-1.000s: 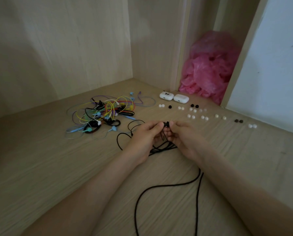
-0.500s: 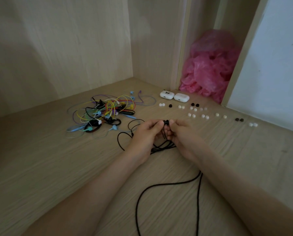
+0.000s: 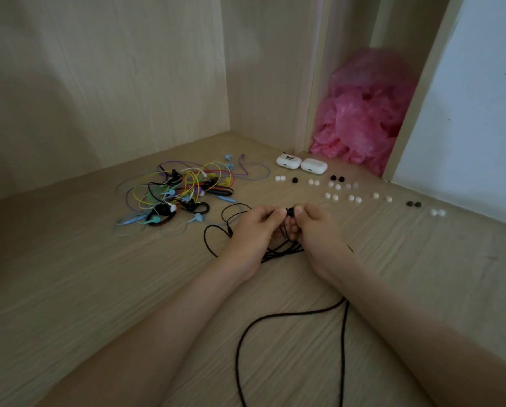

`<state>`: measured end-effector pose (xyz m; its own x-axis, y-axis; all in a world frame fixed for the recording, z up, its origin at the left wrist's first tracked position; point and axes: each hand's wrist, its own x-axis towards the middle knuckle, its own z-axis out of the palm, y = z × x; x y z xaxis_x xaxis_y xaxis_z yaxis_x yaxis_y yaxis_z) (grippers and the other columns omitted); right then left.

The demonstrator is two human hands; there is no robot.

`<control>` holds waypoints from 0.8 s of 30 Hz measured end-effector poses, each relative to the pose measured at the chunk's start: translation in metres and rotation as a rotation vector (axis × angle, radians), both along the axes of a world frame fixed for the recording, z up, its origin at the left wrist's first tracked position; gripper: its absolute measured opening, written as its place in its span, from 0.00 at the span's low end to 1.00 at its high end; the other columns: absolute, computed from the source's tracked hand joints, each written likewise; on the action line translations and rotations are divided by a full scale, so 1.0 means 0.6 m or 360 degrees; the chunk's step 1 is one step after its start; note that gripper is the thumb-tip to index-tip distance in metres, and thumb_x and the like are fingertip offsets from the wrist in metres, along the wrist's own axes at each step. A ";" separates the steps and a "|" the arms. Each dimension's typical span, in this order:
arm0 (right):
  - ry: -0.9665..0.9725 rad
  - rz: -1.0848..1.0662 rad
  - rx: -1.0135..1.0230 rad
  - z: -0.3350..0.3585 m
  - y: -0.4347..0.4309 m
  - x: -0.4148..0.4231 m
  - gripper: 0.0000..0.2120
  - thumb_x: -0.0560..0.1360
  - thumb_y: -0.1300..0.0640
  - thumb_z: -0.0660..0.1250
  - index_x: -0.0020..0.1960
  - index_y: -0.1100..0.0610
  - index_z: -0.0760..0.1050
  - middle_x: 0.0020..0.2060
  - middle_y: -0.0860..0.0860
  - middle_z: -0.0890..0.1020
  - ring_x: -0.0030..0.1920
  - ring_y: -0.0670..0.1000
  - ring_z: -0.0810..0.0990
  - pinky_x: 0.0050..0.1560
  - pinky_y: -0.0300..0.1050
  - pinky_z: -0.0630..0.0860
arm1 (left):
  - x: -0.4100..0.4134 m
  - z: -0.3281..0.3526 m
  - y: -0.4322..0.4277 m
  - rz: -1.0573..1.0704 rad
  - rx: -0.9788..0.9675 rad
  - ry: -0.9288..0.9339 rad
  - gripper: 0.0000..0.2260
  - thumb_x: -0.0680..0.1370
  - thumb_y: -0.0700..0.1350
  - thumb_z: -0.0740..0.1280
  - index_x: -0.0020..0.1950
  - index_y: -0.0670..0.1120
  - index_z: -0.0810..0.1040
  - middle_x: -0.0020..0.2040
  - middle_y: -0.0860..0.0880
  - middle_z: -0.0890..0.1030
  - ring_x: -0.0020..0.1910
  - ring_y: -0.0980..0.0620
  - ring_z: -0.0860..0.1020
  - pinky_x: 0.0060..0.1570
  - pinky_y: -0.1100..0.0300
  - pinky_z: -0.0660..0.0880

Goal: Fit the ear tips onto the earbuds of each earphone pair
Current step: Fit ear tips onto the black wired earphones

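Your left hand (image 3: pixel 253 230) and right hand (image 3: pixel 319 230) pinch the black earbud (image 3: pixel 290 212) between their fingertips, just above the worktop (image 3: pixel 99 289), with its cable (image 3: pixel 344 348) trailing toward you. A tip is probably soft, light and slippery — grip the hard earbud body and roll it on. Your fingers hide whether one is seated yet — spare ear tips (image 3: pixel 337 187) lie beyond.

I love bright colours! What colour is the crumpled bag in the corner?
The bag is pink; head view shows it.
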<state>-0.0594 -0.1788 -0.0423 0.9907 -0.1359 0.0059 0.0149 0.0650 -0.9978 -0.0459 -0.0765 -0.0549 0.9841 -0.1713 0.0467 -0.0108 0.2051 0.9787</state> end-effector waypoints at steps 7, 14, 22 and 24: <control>-0.0090 -0.0032 0.0029 -0.002 0.004 -0.002 0.14 0.81 0.63 0.53 0.38 0.58 0.68 0.27 0.46 0.73 0.25 0.37 0.73 0.29 0.31 0.71 | 0.002 -0.006 -0.003 0.0074 0.0079 -0.0046 0.05 0.80 0.40 0.62 0.47 0.43 0.76 0.41 0.45 0.81 0.41 0.51 0.79 0.52 0.53 0.76; -0.0074 0.0005 -0.0060 -0.003 0.003 -0.001 0.13 0.81 0.63 0.53 0.39 0.58 0.70 0.30 0.48 0.73 0.28 0.39 0.72 0.33 0.34 0.71 | 0.006 -0.010 0.005 0.0013 0.0085 -0.0104 0.06 0.80 0.40 0.61 0.46 0.43 0.76 0.37 0.48 0.81 0.37 0.53 0.79 0.47 0.57 0.74; -0.0120 0.0073 -0.0026 -0.005 -0.004 0.002 0.11 0.81 0.64 0.54 0.42 0.58 0.69 0.31 0.50 0.74 0.33 0.45 0.72 0.35 0.37 0.72 | 0.007 -0.001 0.016 -0.0210 -0.0010 -0.0030 0.07 0.80 0.39 0.60 0.47 0.41 0.78 0.39 0.45 0.81 0.40 0.51 0.79 0.51 0.56 0.76; -0.0190 0.0074 0.0058 -0.004 -0.003 0.002 0.10 0.80 0.66 0.55 0.42 0.58 0.68 0.32 0.51 0.73 0.32 0.44 0.72 0.34 0.36 0.73 | 0.010 -0.003 0.016 -0.0189 -0.0046 -0.0024 0.07 0.80 0.38 0.60 0.50 0.39 0.77 0.39 0.46 0.81 0.38 0.54 0.80 0.44 0.62 0.77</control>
<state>-0.0579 -0.1808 -0.0449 0.9885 -0.0924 0.1200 0.1295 0.1047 -0.9860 -0.0398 -0.0667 -0.0565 0.9561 -0.2850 0.0678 0.0007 0.2337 0.9723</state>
